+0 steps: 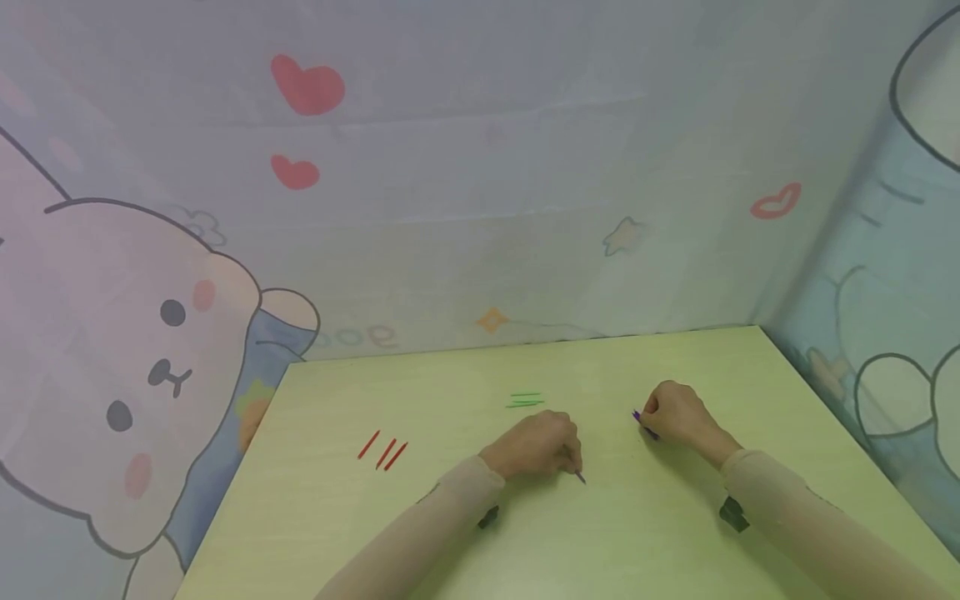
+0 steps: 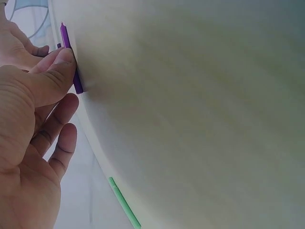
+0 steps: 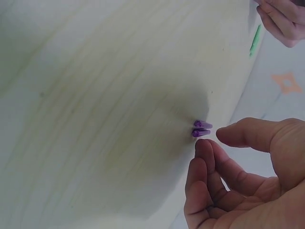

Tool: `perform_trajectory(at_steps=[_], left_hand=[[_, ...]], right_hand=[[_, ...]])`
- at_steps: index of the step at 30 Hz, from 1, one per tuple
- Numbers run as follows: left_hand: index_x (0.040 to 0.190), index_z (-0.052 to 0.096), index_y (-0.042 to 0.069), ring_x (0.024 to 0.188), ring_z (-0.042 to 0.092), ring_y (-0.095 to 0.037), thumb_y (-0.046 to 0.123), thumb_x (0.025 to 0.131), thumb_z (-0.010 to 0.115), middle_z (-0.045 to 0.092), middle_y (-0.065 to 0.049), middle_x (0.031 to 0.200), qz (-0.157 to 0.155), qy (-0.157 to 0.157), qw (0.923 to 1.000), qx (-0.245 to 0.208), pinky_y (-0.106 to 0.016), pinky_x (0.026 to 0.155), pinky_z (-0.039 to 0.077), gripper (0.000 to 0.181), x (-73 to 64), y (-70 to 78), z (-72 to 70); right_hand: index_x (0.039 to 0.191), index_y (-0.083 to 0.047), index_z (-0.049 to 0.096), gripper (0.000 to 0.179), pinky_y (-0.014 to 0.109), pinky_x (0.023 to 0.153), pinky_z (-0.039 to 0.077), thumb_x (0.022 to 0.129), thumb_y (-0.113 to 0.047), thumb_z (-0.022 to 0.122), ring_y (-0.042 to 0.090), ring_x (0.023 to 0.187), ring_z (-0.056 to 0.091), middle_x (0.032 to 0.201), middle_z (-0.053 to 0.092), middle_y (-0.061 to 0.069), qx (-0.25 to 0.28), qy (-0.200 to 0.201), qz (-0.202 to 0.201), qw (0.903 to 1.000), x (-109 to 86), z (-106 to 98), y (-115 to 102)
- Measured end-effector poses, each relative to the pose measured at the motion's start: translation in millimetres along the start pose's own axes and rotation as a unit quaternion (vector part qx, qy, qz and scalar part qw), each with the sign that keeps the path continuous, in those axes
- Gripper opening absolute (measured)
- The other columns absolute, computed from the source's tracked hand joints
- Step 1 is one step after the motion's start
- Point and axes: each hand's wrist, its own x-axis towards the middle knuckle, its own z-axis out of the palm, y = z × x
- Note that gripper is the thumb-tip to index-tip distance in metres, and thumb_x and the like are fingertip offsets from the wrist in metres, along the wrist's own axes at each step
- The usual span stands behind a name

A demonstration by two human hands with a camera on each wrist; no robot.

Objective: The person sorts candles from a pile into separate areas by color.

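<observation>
My left hand (image 1: 536,446) pinches a thin purple stick (image 2: 65,34) between thumb and forefinger. One end of it narrows to a small tip; its other fingers are loosely bent. On the right, my right hand (image 1: 678,412) hovers low over the table at two more purple sticks (image 3: 202,133), which lie side by side. A gap shows between its thumb and forefinger in the right wrist view, with the sticks just beyond the fingertips. Whether a fingertip touches them cannot be made out.
Several green sticks (image 1: 527,394) lie behind the left hand. Three red sticks (image 1: 386,452) lie slanted on the table's left. The pale yellow table (image 1: 315,517) meets a printed cloth backdrop (image 1: 465,192) along its far edge.
</observation>
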Motion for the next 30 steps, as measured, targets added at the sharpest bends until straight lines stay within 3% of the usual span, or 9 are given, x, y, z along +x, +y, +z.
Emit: perform_trajectory(at_steps=[16, 22, 30], left_hand=[[0.093, 0.090, 0.024, 0.091, 0.060, 0.003, 0.018, 0.091, 0.094, 0.077, 0.019, 0.092, -0.007, -0.001, 1.0000, -0.007, -0.006, 0.082, 0.047, 0.008, 1.5, 1.6, 0.9], [0.093, 0.089, 0.024, 0.090, 0.059, 0.003, 0.018, 0.091, 0.094, 0.077, 0.019, 0.091, -0.006, -0.002, 1.0000, -0.005, -0.006, 0.081, 0.047, 0.008, 3.2, 1.7, -0.1], [0.092, 0.089, 0.026, 0.089, 0.058, 0.003, 0.018, 0.091, 0.095, 0.075, 0.021, 0.090, -0.008, -0.012, 0.9999, -0.002, -0.008, 0.082, 0.047, 0.010, 7.0, 1.3, -1.0]], right_hand=[[0.087, -0.002, 0.078, 0.013, 0.034, 0.064, 0.054, 0.098, -0.006, 0.074, 0.019, 0.072, 0.063, 0.082, 0.074, 0.005, 0.000, 0.023, -0.008, 0.9997, -17.7, -7.4, -22.1], [0.091, -0.001, 0.077, 0.006, 0.036, 0.067, 0.056, 0.093, -0.005, 0.073, 0.019, 0.076, 0.064, 0.088, 0.074, 0.007, -0.003, 0.039, -0.021, 0.9990, -31.2, -4.5, -25.3], [0.090, -0.003, 0.074, 0.005, 0.034, 0.068, 0.055, 0.095, -0.005, 0.074, 0.016, 0.074, 0.061, 0.085, 0.070, 0.002, -0.001, 0.050, -0.052, 0.9974, -60.6, -1.5, -38.8]])
